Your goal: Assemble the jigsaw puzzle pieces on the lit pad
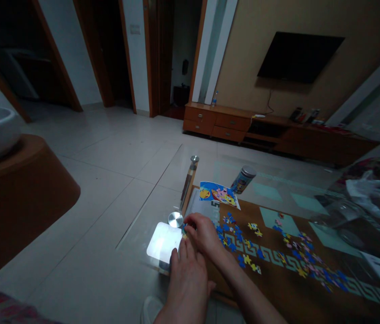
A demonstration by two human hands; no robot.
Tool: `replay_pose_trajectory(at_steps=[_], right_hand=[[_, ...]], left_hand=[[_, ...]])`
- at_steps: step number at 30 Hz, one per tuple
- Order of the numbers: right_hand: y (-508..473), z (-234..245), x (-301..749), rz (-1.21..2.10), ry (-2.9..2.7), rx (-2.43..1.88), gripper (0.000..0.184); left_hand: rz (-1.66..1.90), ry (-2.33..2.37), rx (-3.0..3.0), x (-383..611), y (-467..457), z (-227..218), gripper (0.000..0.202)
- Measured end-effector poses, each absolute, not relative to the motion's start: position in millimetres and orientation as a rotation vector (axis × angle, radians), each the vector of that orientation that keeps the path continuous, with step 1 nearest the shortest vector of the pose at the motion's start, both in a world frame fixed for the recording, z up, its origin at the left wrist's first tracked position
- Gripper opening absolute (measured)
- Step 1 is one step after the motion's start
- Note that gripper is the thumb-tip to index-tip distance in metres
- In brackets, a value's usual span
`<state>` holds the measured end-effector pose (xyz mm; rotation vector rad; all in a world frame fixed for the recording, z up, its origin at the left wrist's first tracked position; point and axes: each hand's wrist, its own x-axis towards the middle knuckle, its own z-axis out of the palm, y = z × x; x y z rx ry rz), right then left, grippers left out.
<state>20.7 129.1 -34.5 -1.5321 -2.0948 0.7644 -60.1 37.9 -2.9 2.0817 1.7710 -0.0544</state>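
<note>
My left hand (187,266) lies over the near left corner of the glass table (147,220), its fingers stretched forward beside a bright white rounded square (163,243). My right hand (203,231) is just ahead and to the right, thumb and fingers pinched on a small bluish jigsaw piece (185,228), which is mostly hidden by the fingers. Loose blue, yellow and pink jigsaw pieces (232,240) are scattered to the right of the hands. Another spread of jigsaw pieces (306,254) lies farther right. Behind them is a colourful cartoon picture sheet (219,194).
A cylindrical tin (243,180) stands behind the picture sheet. At the right are a clear plastic bag (375,193) and a clear container (340,216). Round metal discs (175,219) show at the table's left side. A low TV cabinet (230,121) lines the far wall.
</note>
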Motion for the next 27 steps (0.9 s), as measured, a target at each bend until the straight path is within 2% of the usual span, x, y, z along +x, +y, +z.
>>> replay_pose_trajectory(at_steps=[19, 27], right_hand=[[122, -23, 28, 0.679, -2.171, -1.543, 0.031], [115, -26, 27, 0.638, -2.262, -1.512, 0.027]], left_hand=[[-0.016, 1.739, 2.093, -62, 36, -1, 0.061], [0.003, 1.755, 2.129, -63, 36, -6, 0.058]])
